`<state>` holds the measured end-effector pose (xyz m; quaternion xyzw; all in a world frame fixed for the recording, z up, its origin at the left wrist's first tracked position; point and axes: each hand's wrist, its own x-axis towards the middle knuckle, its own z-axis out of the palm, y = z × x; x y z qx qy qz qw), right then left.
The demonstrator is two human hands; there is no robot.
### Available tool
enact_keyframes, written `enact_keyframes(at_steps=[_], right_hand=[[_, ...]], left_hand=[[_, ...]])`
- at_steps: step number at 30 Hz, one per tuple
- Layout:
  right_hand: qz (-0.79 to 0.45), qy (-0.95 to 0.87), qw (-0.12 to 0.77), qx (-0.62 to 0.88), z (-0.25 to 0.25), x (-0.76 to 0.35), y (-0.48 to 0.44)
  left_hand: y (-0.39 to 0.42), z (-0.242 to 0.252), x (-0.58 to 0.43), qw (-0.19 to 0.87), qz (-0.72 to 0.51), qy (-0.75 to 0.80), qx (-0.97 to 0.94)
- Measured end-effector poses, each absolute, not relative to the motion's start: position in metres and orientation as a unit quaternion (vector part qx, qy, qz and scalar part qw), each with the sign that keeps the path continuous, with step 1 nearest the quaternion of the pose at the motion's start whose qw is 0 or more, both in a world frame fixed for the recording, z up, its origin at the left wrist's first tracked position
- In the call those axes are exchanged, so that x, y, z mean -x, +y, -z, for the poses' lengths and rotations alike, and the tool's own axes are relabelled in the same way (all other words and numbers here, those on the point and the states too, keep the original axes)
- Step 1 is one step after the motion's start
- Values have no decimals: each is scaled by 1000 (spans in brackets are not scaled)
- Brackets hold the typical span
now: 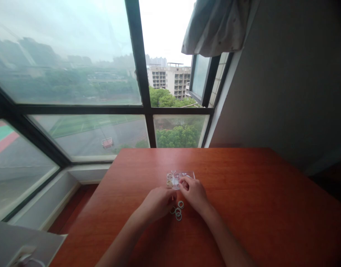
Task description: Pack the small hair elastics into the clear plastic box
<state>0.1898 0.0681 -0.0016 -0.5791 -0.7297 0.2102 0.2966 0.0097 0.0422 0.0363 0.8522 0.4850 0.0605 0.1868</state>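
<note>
A small clear plastic box with compartments (176,181) lies on the table, its lid apparently folded back to the right. Yellowish rings (169,183) rest in its left compartments. My right hand (194,192) is at the box's right front part, thumb and fingers pinched together; whatever they hold is too small to make out. Just in front of the box, my left hand (159,202) has its fingers curled and pressed together, their contents hidden. Several pale greenish rings (178,213) lie loose on the tabletop between my hands, some overlapping, one partly behind my left fingers.
The reddish-brown wooden table (242,193) stretches wide to the right and ends at the window. Dark window frames (148,110) rise behind it, with one pane swung open under a grey curtain (217,29). A plain wall (270,92) stands on the right.
</note>
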Motion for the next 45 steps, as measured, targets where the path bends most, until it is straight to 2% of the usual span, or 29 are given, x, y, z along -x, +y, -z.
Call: enact_keyframes(at_steps=[21,30,35,45], right_hand=[[-214,-721,334,568,-2,-208,63],[-300,-755,232,535,-12,-216,56],[-308,-784,183,508,-17,-211,47],[-275,-800,161,508,-16,-207,46]], left_hand=[[34,-26,-32,175,-54,470,-863],[51,-34,-26,151,-179,544,-806],[64,-36,-30,130,-158,567,-798],[60,-39,-21,123,-143,577,-795]])
